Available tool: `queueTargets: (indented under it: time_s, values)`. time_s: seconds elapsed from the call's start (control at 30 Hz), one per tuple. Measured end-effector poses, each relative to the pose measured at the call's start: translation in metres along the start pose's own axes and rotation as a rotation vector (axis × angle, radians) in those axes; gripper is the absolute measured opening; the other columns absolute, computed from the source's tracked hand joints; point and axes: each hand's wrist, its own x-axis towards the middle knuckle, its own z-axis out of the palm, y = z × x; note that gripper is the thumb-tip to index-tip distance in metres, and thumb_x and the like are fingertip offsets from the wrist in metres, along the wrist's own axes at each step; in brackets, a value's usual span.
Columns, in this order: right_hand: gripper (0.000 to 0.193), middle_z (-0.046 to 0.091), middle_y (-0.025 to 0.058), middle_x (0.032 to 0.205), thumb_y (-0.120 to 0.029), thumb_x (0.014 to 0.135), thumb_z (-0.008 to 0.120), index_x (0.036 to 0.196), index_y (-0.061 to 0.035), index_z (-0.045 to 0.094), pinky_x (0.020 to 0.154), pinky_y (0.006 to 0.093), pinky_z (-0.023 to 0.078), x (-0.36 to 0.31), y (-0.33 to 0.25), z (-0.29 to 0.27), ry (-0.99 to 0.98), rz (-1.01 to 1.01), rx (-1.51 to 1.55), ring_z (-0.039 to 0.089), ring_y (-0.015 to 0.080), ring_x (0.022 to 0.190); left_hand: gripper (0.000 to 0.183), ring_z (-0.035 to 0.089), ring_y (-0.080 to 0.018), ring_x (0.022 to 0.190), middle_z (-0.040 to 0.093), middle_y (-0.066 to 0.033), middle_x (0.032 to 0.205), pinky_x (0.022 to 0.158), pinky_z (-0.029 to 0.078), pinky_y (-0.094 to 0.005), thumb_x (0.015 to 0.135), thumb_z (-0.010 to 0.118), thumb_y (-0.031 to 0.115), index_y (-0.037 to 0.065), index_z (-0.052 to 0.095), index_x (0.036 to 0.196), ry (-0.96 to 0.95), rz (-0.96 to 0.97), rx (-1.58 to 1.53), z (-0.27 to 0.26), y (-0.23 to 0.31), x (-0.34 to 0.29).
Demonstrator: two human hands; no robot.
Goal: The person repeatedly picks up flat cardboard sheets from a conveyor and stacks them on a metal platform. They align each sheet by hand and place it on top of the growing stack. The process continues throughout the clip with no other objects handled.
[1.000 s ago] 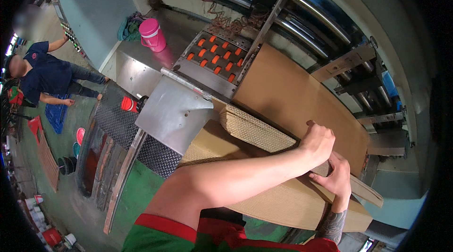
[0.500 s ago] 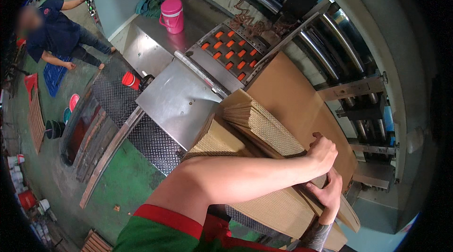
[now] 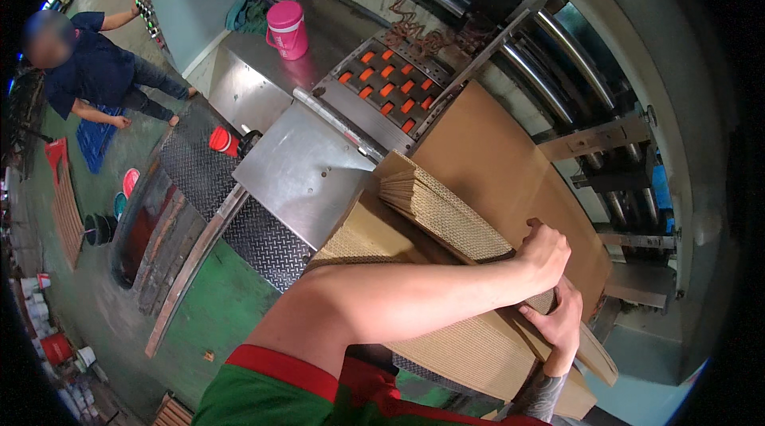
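Observation:
A bundle of corrugated cardboard sheets [image 3: 458, 215] stands on edge, its fluted edges facing up. My left hand [image 3: 546, 255], its arm crossing from the lower left, is closed over the bundle's near part with the fingers curled. Just below it, my right hand [image 3: 560, 318] grips the bundle's near end, the thumb lying along the side toward me. The fingers' far sides are hidden behind the cardboard. Closer to me lies another stack of cardboard [image 3: 470, 350], partly covered by my left forearm. A broad flat brown cardboard sheet [image 3: 486, 143] rests beyond the bundle, against the machine.
A steel table plate [image 3: 295, 163] adjoins the stacks, with orange rollers [image 3: 388, 90] behind it. Metal machine rollers [image 3: 538, 79] run along the right. A pink lidded bucket [image 3: 287, 30] and a red container [image 3: 224, 141] stand farther off. A co-worker [image 3: 100, 67] stands at a control panel [image 3: 149, 19].
The whole view has shifted slightly. Both my hands keep their hold on the cardboard bundle, with barely any movement.

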Motion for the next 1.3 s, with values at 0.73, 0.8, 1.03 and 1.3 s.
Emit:
queueTargets:
  time_s: [0.73,0.8,1.03,1.3]
  values:
    - [0.082,0.063,0.018,0.088,-0.069,0.066,0.096,0.095,-0.0003,0.062,0.074,0.0508,0.052,-0.057,0.01,0.055,0.367,0.121,-0.353,0.066,0.0425,0.084,0.027,0.078,-0.0226,0.078,0.079,-0.0056,0.082,0.091,0.056,-0.048,0.096,0.071,0.028,0.008,0.076,0.113,0.269,0.032,-0.035,0.016,0.002,-0.04]
    - [0.083,0.062,0.0183,0.088,-0.072,0.067,0.095,0.094,-0.0005,0.062,0.074,0.0506,0.052,-0.057,0.011,0.057,0.365,0.109,-0.363,0.066,0.0418,0.083,0.024,0.078,-0.0242,0.085,0.078,-0.0061,0.091,0.096,0.056,-0.0507,0.095,0.073,0.026,0.008,0.076,0.11,0.207,0.03,-0.095,0.011,-0.001,-0.046]
    - [0.079,0.065,0.0166,0.091,-0.071,0.07,0.094,0.097,-0.002,0.067,0.077,0.0502,0.053,-0.064,0.009,0.055,0.296,0.106,-0.372,0.067,0.0406,0.088,0.051,0.059,-0.031,0.14,0.066,-0.0165,0.147,0.134,0.028,-0.0593,0.104,0.071,0.037,0.004,0.068,0.143,0.205,0.212,-0.154,-0.055,-0.06,-0.146]
    - [0.063,0.068,0.0163,0.097,-0.042,0.06,0.098,0.102,-0.0042,0.072,0.083,0.05,0.055,-0.055,0.001,0.045,0.264,0.087,-0.289,0.068,0.0421,0.093,0.086,0.057,-0.0362,0.149,0.062,-0.0163,0.155,0.132,0.031,-0.0638,0.077,0.094,0.054,0.003,0.071,0.142,0.376,-0.113,-0.693,-0.094,-0.166,-0.352]
